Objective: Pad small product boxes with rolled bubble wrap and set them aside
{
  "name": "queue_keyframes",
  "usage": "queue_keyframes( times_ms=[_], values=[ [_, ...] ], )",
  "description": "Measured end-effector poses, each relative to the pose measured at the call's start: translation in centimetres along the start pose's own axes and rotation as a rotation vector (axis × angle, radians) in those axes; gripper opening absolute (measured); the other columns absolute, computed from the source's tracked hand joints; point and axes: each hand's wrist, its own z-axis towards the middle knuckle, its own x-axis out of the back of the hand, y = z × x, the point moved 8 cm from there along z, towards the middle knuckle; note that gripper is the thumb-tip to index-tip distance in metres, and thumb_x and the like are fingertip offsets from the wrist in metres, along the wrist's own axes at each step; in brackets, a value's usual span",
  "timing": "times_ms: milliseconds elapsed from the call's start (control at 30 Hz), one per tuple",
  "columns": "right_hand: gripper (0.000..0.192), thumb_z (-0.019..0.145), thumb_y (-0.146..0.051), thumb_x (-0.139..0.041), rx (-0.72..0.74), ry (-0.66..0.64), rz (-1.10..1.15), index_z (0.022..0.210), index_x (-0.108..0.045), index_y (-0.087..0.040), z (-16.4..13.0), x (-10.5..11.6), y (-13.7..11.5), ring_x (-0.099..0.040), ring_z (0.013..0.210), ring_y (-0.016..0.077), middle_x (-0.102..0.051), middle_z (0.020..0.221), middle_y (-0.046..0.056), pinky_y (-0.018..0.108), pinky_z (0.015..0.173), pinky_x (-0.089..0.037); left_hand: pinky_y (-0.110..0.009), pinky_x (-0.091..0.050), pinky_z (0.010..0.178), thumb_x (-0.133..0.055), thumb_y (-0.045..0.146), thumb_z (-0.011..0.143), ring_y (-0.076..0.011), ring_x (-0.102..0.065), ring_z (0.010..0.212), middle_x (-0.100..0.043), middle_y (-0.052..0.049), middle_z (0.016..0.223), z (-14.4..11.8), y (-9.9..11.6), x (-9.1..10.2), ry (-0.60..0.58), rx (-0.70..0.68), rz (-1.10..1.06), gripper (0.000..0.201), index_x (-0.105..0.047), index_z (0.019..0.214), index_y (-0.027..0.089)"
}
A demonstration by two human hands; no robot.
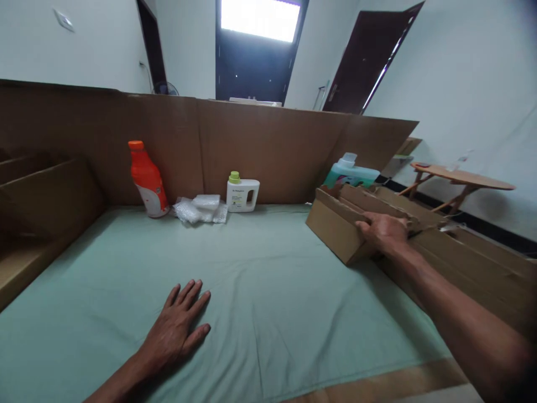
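My right hand point(384, 230) grips the near upper edge of a brown cardboard box point(335, 224) at the right, thumb on the near side and the other fingers over the rim, partly hidden. Flat on the pale green cloth point(251, 268) lies my left hand point(174, 330), its fingers spread and nothing in it. At the back stand an orange-capped red bottle point(146, 182) and a white jug with a green cap point(242, 194). Between these two sits a heap of clear bubble wrap point(201, 209). Behind the box shows a bottle of teal liquid point(350, 172).
A tall cardboard panel point(260, 140) closes off the back. More cardboard boxes stand at the left point(46, 201) and right point(478, 268). Farther off at the right is a small wooden table point(465, 175), with a dark door point(369, 61) behind.
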Motion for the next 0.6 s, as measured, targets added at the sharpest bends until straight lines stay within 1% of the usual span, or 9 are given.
queue_keyframes(
  times_ms=[67,133,200,300,367,400,467,533,600],
  values=[
    [0.037,0.087,-0.051,-0.054,-0.011,-0.041,-0.043,0.073,-0.071,-0.022,-1.4,0.4,-2.4,-0.066,0.073,0.0328,-0.068,0.063,0.011,0.048,0.073,-0.046,-0.062,-0.036,0.116,-0.055,0.053,0.093,-0.0353,-0.041,0.145,-0.041,-0.011,0.159,-0.1,-0.1,-0.1,0.017,0.000,-0.029,0.067,-0.035,0.155,0.033],
    [0.029,0.085,-0.047,-0.060,0.031,-0.101,-0.047,0.081,-0.075,-0.023,-3.3,0.8,-6.3,-0.068,0.076,0.0295,-0.074,0.074,0.010,0.044,0.075,-0.048,-0.062,-0.036,0.116,-0.057,0.053,0.092,-0.0359,-0.042,0.144,-0.040,-0.013,0.159,-0.2,-0.4,-0.2,0.048,0.014,-0.074,0.076,-0.026,0.158,0.031],
    [0.022,0.085,-0.041,-0.061,0.131,-0.160,0.017,0.086,-0.076,-0.024,-5.3,1.4,-11.7,-0.069,0.082,0.0268,-0.077,0.084,0.007,0.041,0.080,-0.049,-0.059,-0.039,0.115,-0.060,0.051,0.090,-0.0366,-0.042,0.144,-0.037,-0.016,0.161,-0.4,-1.1,-0.1,0.101,0.062,-0.139,0.086,-0.016,0.161,0.029],
    [0.017,0.089,-0.031,-0.059,0.311,-0.208,0.205,0.090,-0.075,-0.026,-8.6,3.1,-20.1,-0.070,0.088,0.0254,-0.077,0.088,0.005,0.044,0.089,-0.048,-0.056,-0.044,0.112,-0.061,0.048,0.089,-0.0371,-0.041,0.144,-0.032,-0.017,0.163,-1.0,-2.7,0.5,0.218,0.177,-0.262,0.093,-0.006,0.162,0.028],
    [0.017,0.090,-0.026,-0.057,0.394,-0.212,0.305,0.095,-0.073,-0.028,-10.4,4.6,-24.1,-0.070,0.097,0.0263,-0.078,0.094,0.004,0.047,0.095,-0.047,-0.056,-0.047,0.110,-0.060,0.046,0.088,-0.0368,-0.042,0.144,-0.033,-0.015,0.162,-1.7,-3.7,0.9,0.284,0.245,-0.336,0.094,-0.003,0.161,0.030],
    [0.018,0.090,-0.026,-0.058,0.418,-0.191,0.338,0.101,-0.072,-0.029,-11.2,5.5,-25.3,-0.069,0.104,0.0276,-0.077,0.101,0.005,0.049,0.098,-0.046,-0.056,-0.049,0.107,-0.060,0.047,0.087,-0.0371,-0.045,0.142,-0.036,-0.015,0.161,-2.0,-4.0,1.1,0.299,0.267,-0.365,0.094,-0.004,0.161,0.032],
    [0.028,0.090,-0.033,-0.063,0.407,-0.103,0.372,0.118,-0.067,-0.031,-12.4,7.1,-25.8,-0.064,0.118,0.0309,-0.072,0.121,0.008,0.053,0.104,-0.044,-0.057,-0.055,0.098,-0.060,0.048,0.086,-0.0386,-0.055,0.132,-0.047,-0.014,0.154,-2.5,-4.2,1.1,0.273,0.283,-0.423,0.090,-0.012,0.160,0.034],
    [0.045,0.089,-0.038,-0.067,0.304,-0.005,0.386,0.132,-0.058,-0.031,-13.3,7.7,-24.1,-0.058,0.127,0.0328,-0.063,0.137,0.010,0.054,0.106,-0.044,-0.055,-0.059,0.089,-0.058,0.049,0.085,-0.0381,-0.065,0.117,-0.059,-0.014,0.141,-2.8,-4.0,0.7,0.192,0.291,-0.485,0.081,-0.026,0.157,0.031],
    [0.050,0.089,-0.037,-0.067,0.182,-0.007,0.418,0.137,-0.054,-0.030,-14.3,6.5,-21.9,-0.059,0.126,0.0317,-0.061,0.140,0.011,0.051,0.104,-0.048,-0.053,-0.060,0.085,-0.055,0.049,0.086,-0.0361,-0.068,0.109,-0.066,-0.013,0.130,-2.9,-3.7,0.3,0.128,0.305,-0.531,0.072,-0.039,0.152,0.027]
  ],
)
